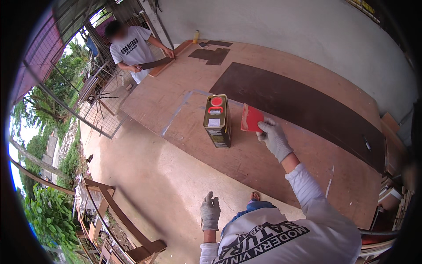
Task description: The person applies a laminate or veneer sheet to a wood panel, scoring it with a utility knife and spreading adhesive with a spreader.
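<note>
My right hand (276, 137), in a pale work glove, pinches a flat red spreader (251, 118) by its edge above the wooden table (184, 114). To the left of the spreader stands a tall rectangular metal can (218, 127), with a red cap and a red handle on top. My left hand (210, 213), also gloved, hangs over the floor near my body with its fingers apart and nothing in it. A long dark brown sheet (299, 108) lies across the table beyond my right hand.
A pen (366, 143) rests on the sheet's right end. Smaller dark pieces (211, 55) and a yellow bottle (196, 36) sit at the far end. There a co-worker (134, 50) holds a dark strip (156, 63). A wooden frame (127, 220) stands at lower left.
</note>
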A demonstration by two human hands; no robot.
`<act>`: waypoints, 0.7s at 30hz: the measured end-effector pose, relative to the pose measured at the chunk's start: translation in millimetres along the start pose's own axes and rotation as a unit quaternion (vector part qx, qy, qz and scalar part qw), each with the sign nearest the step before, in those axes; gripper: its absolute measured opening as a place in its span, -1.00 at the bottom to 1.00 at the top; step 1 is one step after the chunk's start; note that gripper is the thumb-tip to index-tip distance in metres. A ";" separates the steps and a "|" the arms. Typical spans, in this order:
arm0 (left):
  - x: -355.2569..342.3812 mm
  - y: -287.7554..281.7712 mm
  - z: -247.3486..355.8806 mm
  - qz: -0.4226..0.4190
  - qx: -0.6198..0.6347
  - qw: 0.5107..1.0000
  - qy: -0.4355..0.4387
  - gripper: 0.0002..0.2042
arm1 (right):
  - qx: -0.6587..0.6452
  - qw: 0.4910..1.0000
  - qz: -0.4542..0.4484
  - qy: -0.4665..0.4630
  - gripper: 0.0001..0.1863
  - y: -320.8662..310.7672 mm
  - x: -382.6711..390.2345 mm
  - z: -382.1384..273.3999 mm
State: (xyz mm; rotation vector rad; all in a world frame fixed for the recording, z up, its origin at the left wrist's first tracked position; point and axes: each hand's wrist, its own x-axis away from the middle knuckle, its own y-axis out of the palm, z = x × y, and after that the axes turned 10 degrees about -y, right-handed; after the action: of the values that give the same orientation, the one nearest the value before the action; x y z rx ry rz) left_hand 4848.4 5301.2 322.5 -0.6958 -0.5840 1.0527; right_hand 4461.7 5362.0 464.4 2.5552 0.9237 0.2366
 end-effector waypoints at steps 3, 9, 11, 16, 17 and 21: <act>4.1 -12.5 -15.6 0.073 0.025 0.993 -0.088 -0.60 | 0.088 0.995 -0.006 -0.047 -0.72 75.0 -72.6 -5.2; 27.7 -23.5 -41.8 0.112 0.085 0.964 -0.225 -0.60 | 0.224 0.972 -0.041 -0.062 -0.56 121.5 -150.4 28.4; 34.4 -26.6 -48.4 0.105 0.056 0.962 -0.244 -0.59 | 0.400 0.900 -0.024 -0.173 -0.52 112.3 -160.4 45.0; 23.4 -44.7 -67.5 0.076 0.083 0.949 -0.294 -0.57 | 0.716 0.686 -0.091 -0.089 -0.37 125.3 -148.7 18.6; 22.3 -38.8 -99.4 0.111 0.137 0.947 -0.270 -0.58 | 0.743 0.659 -0.079 -0.089 -0.37 135.8 -143.5 17.4; -33.5 -119.6 -93.9 0.071 0.318 0.889 -0.321 -0.63 | 0.582 0.799 -0.023 -0.153 -0.48 166.8 -103.1 -9.8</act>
State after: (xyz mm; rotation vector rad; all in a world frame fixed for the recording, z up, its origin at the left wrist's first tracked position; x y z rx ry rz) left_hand 4972.0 5210.0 348.2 0.2174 -0.6975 1.5229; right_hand 4475.4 5182.9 543.5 3.4209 1.2107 -1.0771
